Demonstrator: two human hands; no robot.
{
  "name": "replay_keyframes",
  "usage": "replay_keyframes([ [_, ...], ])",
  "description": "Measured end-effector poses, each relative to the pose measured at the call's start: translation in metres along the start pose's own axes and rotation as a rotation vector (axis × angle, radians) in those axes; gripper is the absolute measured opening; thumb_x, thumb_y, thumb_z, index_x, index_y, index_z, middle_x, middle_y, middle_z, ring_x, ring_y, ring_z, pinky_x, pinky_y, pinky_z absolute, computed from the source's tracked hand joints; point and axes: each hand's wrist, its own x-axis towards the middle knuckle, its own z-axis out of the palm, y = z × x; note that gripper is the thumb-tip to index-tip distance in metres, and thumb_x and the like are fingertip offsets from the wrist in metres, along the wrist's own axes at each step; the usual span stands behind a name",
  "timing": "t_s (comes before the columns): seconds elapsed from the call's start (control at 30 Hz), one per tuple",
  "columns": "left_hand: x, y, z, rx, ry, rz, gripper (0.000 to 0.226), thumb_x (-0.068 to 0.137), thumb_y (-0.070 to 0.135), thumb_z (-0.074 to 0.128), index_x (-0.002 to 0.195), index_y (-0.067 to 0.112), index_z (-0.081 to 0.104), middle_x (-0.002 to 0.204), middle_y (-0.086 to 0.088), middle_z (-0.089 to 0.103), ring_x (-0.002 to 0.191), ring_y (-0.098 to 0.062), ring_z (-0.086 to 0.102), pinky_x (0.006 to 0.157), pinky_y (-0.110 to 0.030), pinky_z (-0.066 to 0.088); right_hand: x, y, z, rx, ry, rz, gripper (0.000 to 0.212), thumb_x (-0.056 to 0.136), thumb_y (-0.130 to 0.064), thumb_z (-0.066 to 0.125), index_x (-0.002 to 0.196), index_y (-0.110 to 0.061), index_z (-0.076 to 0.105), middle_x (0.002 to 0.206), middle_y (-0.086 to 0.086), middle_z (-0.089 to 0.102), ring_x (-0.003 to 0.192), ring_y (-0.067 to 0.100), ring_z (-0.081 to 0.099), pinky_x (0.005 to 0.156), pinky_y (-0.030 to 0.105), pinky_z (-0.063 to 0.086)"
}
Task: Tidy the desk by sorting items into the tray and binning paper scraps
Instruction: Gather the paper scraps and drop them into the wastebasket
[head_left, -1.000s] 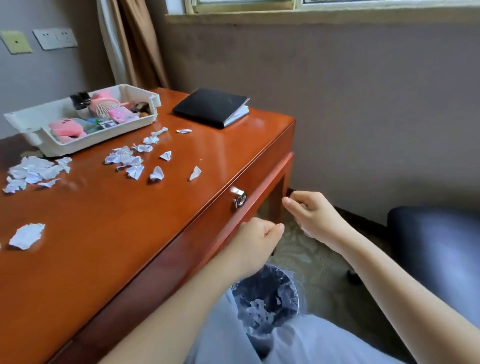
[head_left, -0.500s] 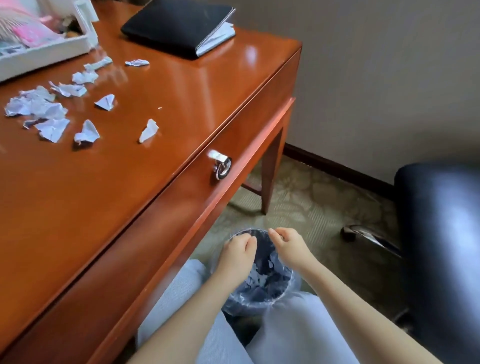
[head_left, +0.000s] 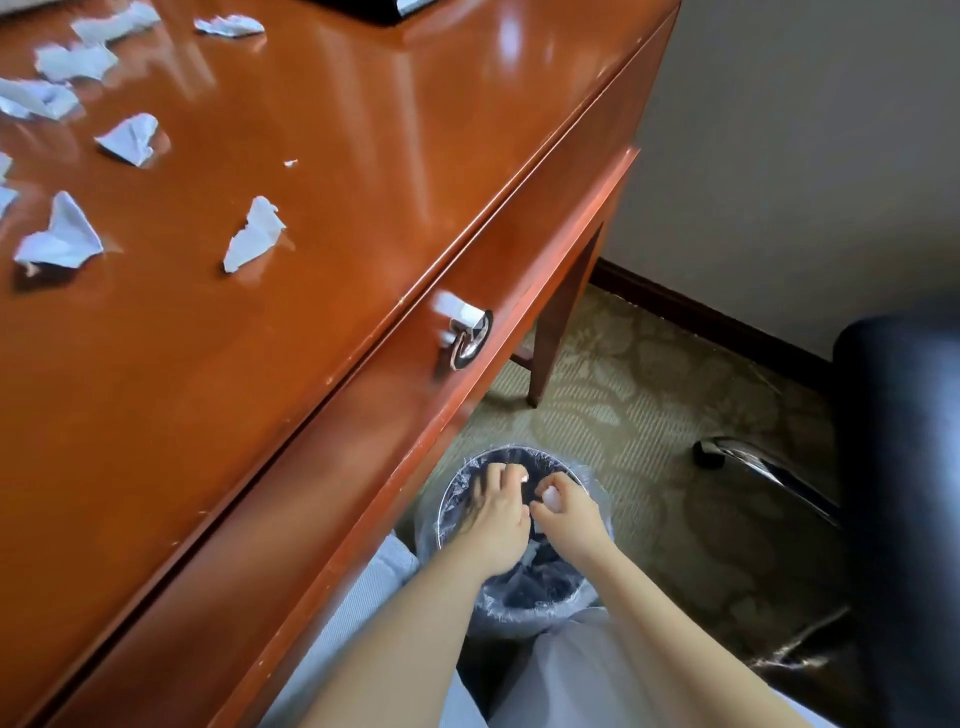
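Both hands had dropped over the bin; the right hand pinched a paper scrap, the left hand too blurred to read. Many scraps lay on the worktop; binning looked unfinished

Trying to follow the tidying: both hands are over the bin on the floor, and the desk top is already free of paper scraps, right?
Not quite. The left hand and right hand are over the bin, but the desk is not free: several paper scraps lie on it, as the head view shows.
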Motion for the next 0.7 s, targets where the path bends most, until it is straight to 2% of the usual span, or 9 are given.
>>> replay_keyframes([
  [0.1,0.003,-0.004,0.004,0.063,-0.025,0.002,0.056,0.097,0.015,0.036,0.148,0.018,0.012,0.155,0.001,0.009,0.142,-0.027,0.016,0.115,-0.046,0.019,0.002,0.004,-0.001,-0.040,-0.061,-0.033,0.043,0.088,-0.011,0.053,0.130,-0.011,0.047,0.128,0.004,0.054,0.115,0.019,0.051,0.091,0.025,0.039],
  [0.17,0.001,-0.003,0.001,0.103,-0.046,-0.021,0.060,0.099,0.017,0.035,0.151,0.018,0.004,0.159,0.002,0.000,0.147,-0.023,0.003,0.119,-0.044,0.009,-0.001,0.001,-0.005,-0.058,-0.078,-0.046,0.049,0.090,-0.013,0.052,0.138,-0.012,0.040,0.139,0.003,0.048,0.126,0.020,0.046,0.100,0.026,0.035],
  [0.3,-0.023,0.013,-0.016,0.197,-0.032,0.002,0.057,0.101,0.022,0.030,0.151,0.015,0.003,0.160,0.000,-0.004,0.147,-0.018,-0.004,0.119,-0.041,0.003,-0.021,-0.009,-0.029,-0.155,-0.073,-0.124,0.054,0.093,-0.013,0.049,0.144,-0.013,0.031,0.143,0.003,0.045,0.125,0.022,0.048,0.096,0.023,0.036],
  [0.4,-0.040,0.028,-0.032,0.290,0.052,0.092,0.055,0.102,0.027,0.028,0.151,0.014,0.006,0.160,-0.001,0.000,0.147,-0.016,-0.002,0.120,-0.039,0.004,-0.033,-0.016,-0.053,-0.263,-0.025,-0.217,0.054,0.093,-0.016,0.049,0.144,-0.012,0.031,0.148,0.004,0.040,0.134,0.021,0.039,0.106,0.027,0.032],
  [0.5,-0.046,0.030,-0.039,0.416,0.052,0.181,0.055,0.102,0.029,0.028,0.150,0.014,0.006,0.160,-0.002,0.001,0.147,-0.016,-0.003,0.120,-0.038,0.005,-0.027,-0.018,-0.063,-0.405,-0.003,-0.248,0.054,0.094,-0.022,0.047,0.145,-0.014,0.030,0.151,0.004,0.034,0.140,0.021,0.031,0.112,0.034,0.028],
  [0.57,-0.054,0.032,-0.046,0.463,0.049,0.219,0.055,0.102,0.030,0.027,0.151,0.014,0.005,0.160,-0.001,0.000,0.147,-0.015,-0.003,0.120,-0.037,0.005,-0.030,-0.020,-0.071,-0.490,0.013,-0.279,0.053,0.096,-0.025,0.045,0.145,-0.016,0.029,0.154,0.003,0.029,0.143,0.020,0.025,0.114,0.034,0.023],
  [0.7,-0.086,0.056,-0.074,0.503,0.081,0.288,0.056,0.102,0.031,0.026,0.151,0.015,0.003,0.160,0.000,0.000,0.147,-0.012,-0.003,0.120,-0.034,0.004,-0.050,-0.043,-0.101,-0.577,0.109,-0.424,0.048,0.096,-0.024,0.045,0.142,-0.016,0.036,0.151,0.003,0.035,0.141,0.020,0.028,0.112,0.031,0.025],
])
